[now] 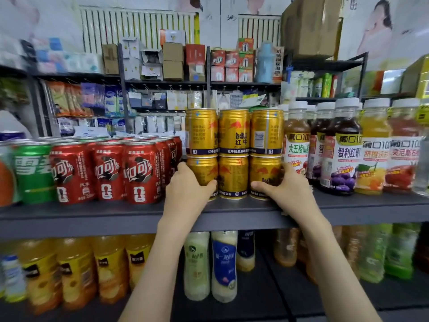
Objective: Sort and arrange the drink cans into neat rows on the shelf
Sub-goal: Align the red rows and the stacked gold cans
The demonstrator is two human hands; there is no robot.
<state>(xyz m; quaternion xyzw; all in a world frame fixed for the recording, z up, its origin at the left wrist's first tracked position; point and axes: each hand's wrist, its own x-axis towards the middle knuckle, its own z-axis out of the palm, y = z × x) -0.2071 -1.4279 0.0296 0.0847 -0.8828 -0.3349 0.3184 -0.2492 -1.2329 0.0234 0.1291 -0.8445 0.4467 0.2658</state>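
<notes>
As the left hand and right hand clasp the outer bottom Red Bull cans, squaring seems nearly done. Coca-Cola cans at nine o'clock already stand rowed.

Gold cans stacked at centre read "RedBull" with "红牛" beneath. At nine o'clock, red cans carry white Chinese Coca-Cola lettering and, sideways, "FIFA WORLD CUP". A green can further left shows "雪". At three o'clock, juice bottles have "100" on black bands. Smaller print is unreadable.
</notes>
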